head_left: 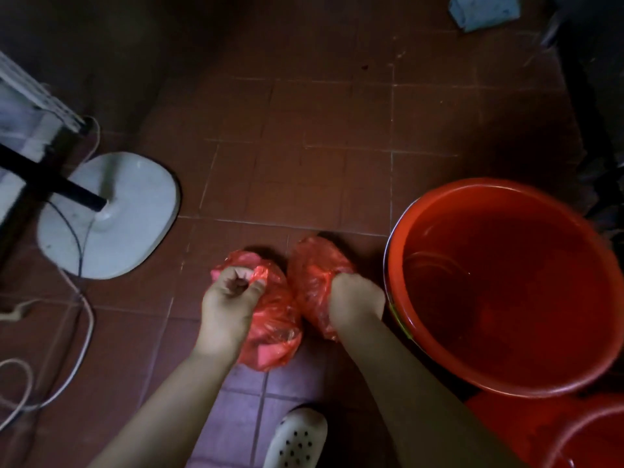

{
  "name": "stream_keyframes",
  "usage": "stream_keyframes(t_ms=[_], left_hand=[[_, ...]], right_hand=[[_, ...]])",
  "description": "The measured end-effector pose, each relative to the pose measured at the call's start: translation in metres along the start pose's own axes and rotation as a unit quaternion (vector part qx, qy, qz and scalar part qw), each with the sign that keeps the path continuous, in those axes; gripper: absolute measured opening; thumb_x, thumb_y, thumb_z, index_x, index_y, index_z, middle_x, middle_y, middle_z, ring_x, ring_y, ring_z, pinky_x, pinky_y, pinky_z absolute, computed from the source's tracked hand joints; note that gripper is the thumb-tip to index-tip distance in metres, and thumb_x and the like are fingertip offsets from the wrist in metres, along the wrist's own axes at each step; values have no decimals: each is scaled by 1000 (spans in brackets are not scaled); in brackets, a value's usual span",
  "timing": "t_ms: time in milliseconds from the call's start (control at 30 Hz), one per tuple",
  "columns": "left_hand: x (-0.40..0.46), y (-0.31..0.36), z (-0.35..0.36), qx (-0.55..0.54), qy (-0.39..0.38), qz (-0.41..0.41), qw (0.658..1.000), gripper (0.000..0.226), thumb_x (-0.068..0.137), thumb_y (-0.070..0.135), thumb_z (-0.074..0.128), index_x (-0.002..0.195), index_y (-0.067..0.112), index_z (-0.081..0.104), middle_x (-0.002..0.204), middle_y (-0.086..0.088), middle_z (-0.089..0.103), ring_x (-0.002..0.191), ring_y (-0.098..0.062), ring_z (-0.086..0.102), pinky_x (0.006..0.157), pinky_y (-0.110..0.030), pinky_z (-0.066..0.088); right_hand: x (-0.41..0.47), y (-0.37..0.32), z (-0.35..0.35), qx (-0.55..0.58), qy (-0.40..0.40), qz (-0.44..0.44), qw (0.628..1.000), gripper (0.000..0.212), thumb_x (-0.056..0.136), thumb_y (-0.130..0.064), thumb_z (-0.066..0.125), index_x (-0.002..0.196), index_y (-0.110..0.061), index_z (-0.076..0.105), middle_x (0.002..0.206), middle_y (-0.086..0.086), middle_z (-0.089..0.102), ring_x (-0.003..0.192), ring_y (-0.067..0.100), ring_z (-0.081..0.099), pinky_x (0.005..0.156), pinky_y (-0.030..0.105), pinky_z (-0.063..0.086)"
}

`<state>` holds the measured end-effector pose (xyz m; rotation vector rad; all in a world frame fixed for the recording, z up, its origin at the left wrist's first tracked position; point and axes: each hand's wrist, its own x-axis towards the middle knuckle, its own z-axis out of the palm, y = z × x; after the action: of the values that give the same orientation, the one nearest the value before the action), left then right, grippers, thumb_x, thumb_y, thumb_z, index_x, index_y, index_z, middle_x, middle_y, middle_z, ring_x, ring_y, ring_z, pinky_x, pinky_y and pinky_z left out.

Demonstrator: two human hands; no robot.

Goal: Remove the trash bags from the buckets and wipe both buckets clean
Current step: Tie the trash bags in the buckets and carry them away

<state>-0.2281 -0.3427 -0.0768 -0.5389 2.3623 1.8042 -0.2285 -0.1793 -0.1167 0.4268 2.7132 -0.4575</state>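
Note:
Two red plastic trash bags lie side by side on the tiled floor. My left hand (229,300) grips the top of the left trash bag (275,319), pinching its plastic. My right hand (354,295) is closed on the right trash bag (312,268). A large red bucket (439,211) stands to the right of the bags, with no bag inside it. The rim of a second red bucket (587,430) shows at the bottom right corner, mostly cut off.
A white fan base (135,211) with a black pole stands at the left, with cables (86,319) trailing over the floor. A white perforated slipper (297,437) is at the bottom centre. A blue cloth (484,10) lies at the far top right. Dark furniture lines the right edge.

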Motion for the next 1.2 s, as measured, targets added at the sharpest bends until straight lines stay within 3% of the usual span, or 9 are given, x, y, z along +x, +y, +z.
stream_keyframes(t_ms=[100,200,267,367,567,667,767,933,1200], left_hand=[[-14,15,-29,7,11,-41,999,13,87,-6,58,88,4,66,79,-6,66,71,-13,60,75,-26,49],[-28,32,-55,-2,27,-84,996,12,87,-6,57,86,1,66,69,2,67,59,0,62,61,-10,49],[-38,49,-74,-12,49,-102,993,19,87,-7,56,77,6,65,59,10,66,53,6,59,57,-4,45],[-55,84,-105,-23,81,-119,989,26,86,-9,56,72,12,61,51,17,65,49,9,57,54,-1,42],[-81,195,-157,-35,82,-90,992,26,80,-11,63,67,12,60,48,16,62,49,6,54,53,-5,43],[-94,254,-177,-41,64,-90,993,27,79,-11,64,66,13,60,47,13,61,55,-7,54,54,-15,45],[-110,305,-189,-49,28,-104,993,25,81,-6,65,65,12,60,44,9,59,42,-1,50,42,-12,40],[-134,378,-209,-34,-16,-83,996,26,81,-8,64,63,11,62,54,6,59,44,7,49,49,-5,40],[-107,478,-209,-5,-89,-18,996,10,81,-6,65,73,-1,67,63,-3,61,47,5,51,51,-5,40]], right_hand=[[-11,-2,-18,116,-40,45,991,26,88,-36,57,96,-14,69,103,10,69,99,29,63,77,32,48],[-28,-13,-33,322,-84,96,938,29,89,-29,62,71,-6,63,76,19,64,74,25,56,70,37,45],[-44,-26,-47,387,-102,121,908,37,90,-26,61,57,-12,51,58,8,49,68,22,46,64,36,39],[-69,-48,-84,443,-111,132,880,33,91,-28,60,68,-5,63,63,10,57,70,22,51,68,39,44],[-125,-89,-194,456,-148,122,869,34,89,-29,63,93,5,66,78,10,59,76,18,52,74,34,46],[-155,-110,-260,480,-154,135,853,27,89,-27,64,91,0,66,78,14,59,75,18,53,69,31,43],[-182,-126,-323,524,-157,132,826,10,88,-19,65,83,-10,65,76,17,62,71,20,56,65,29,45],[-217,-153,-417,546,-82,112,826,26,82,5,65,72,-14,51,60,-4,53,56,8,47,48,15,41],[-205,-194,-533,536,8,57,842,29,85,7,57,68,-12,42,72,14,51,66,20,52,59,26,41]])
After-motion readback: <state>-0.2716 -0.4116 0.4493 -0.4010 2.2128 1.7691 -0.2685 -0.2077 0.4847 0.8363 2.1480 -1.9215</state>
